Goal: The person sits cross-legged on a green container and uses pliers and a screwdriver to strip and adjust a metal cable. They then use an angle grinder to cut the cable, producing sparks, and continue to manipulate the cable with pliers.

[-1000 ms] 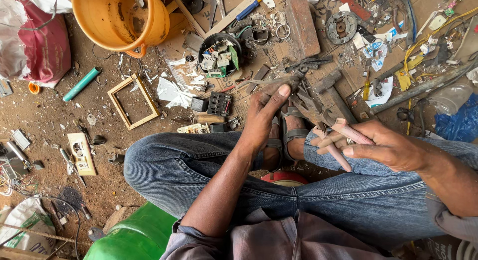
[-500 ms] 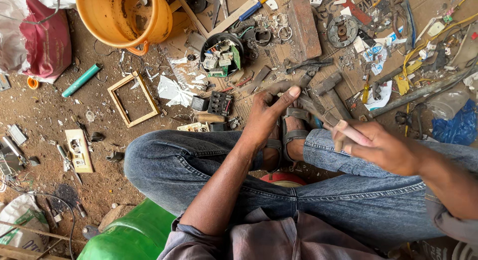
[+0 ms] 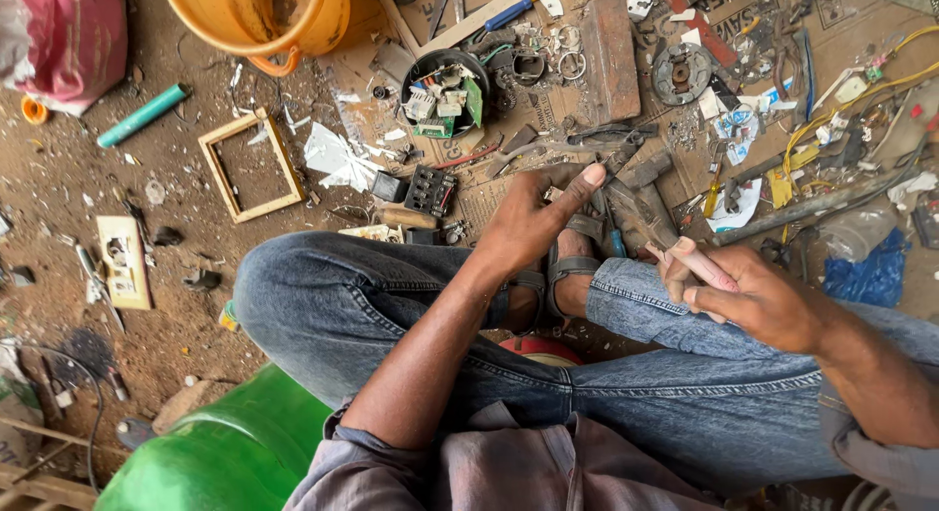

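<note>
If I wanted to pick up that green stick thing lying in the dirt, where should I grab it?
Probably grab the green tube around its middle, coming straight down from above, fingers on its two long sides. It lies flat and slanted on the bare dirt, thin and round, with nothing touching it. The orange bucket sits to its right, so reaching from the left looks easier.

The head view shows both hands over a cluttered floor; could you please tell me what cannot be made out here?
- Right hand: it grips a pale stick; the fingers hide its lower end.
- Left hand: what lies under its palm is hidden by the hand itself.
- Orange bucket: cut off by the top edge.
- Black bowl: its small parts are too tiny to name.
- Green drum: cut off by the bottom edge.
</note>
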